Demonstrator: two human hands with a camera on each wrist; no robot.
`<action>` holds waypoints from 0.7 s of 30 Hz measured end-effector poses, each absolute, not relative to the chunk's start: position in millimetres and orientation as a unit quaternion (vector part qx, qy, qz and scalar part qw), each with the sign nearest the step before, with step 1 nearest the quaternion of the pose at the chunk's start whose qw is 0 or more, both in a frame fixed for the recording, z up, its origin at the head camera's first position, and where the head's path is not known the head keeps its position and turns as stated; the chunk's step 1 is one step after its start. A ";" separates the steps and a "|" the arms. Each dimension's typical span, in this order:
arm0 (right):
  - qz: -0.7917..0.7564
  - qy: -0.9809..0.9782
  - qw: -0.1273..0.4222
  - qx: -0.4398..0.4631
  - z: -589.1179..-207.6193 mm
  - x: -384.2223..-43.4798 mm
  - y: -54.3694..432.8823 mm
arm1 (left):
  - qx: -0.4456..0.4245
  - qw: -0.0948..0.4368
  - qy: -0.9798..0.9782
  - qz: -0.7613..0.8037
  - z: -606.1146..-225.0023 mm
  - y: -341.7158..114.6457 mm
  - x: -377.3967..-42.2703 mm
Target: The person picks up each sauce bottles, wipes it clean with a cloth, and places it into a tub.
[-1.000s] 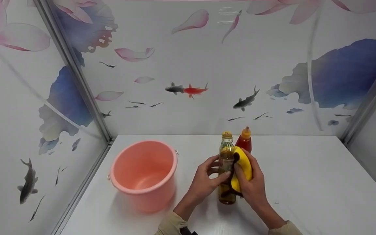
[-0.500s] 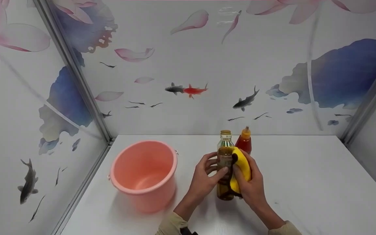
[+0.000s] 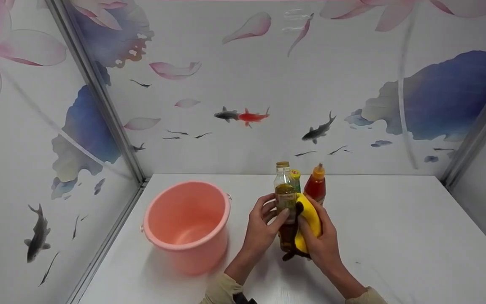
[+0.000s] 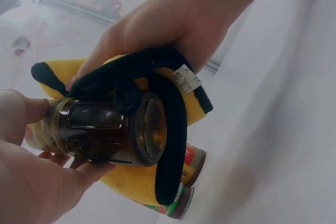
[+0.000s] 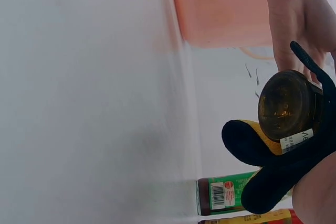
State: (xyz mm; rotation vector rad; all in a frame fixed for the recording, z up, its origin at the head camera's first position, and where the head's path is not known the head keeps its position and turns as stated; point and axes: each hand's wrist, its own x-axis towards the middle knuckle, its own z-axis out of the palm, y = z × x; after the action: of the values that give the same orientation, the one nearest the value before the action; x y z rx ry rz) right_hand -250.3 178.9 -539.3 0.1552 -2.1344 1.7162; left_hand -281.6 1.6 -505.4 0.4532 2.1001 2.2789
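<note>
Reader: What was in hand at the white table?

Describer: A person held a gold-capped glass bottle of brown liquid in front of them, close to upright. The left hand had its thumb and fingers curled round the bottle. The right hand gripped a yellow cloth with dark edging, thumb pressed into it, keeping it against the bottle's side.

Reader: Was the bottle standing on anything?

Describer: It looked lifted. Both wrist views showed its round base, with the cloth bent around part of it and a white barcode tag sticking out from the cloth.

Reader: What stood nearby?

Describer: A pink bucket sat well to the left. Behind the cloth stood a squeeze bottle of red sauce with an orange cap, and beside that a green-labelled bottle, mostly hidden from the head view.

Reader: Which step did this seem to be?

Describer: Wiping, I would judge: one hand steadied the glass while the other worked the cloth.

Reader: And the next move?

Describer: It probably called for turning the bottle within the left fingers so the cloth could reach another side, without loosening that hold; smooth glass might slip.
</note>
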 end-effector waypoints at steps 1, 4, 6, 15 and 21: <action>0.614 -0.762 0.198 0.055 -539.5 -250.2 178.9 | 0.144 0.007 0.671 0.727 -505.7 1.8 -281.6; 0.614 -0.763 0.196 0.054 -539.7 -250.3 178.8 | 0.142 0.014 0.670 0.729 -506.5 2.6 -281.5; 0.612 -0.764 0.198 0.053 -539.8 -250.3 178.7 | 0.144 0.018 0.670 0.728 -506.4 2.8 -280.8; 0.607 -0.765 0.209 0.051 -536.4 -249.6 180.4 | 0.157 0.028 0.685 0.711 -507.9 4.5 -277.5; 0.606 -0.762 0.221 0.051 -532.7 -250.0 185.3 | 0.169 0.044 0.692 0.701 -509.3 5.4 -276.5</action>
State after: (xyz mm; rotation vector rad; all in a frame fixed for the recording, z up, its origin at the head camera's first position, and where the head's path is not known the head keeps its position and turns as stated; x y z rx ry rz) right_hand -250.0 185.3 -532.7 0.1407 -2.1074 1.6752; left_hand -276.5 5.4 -509.3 0.5156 2.1142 2.1428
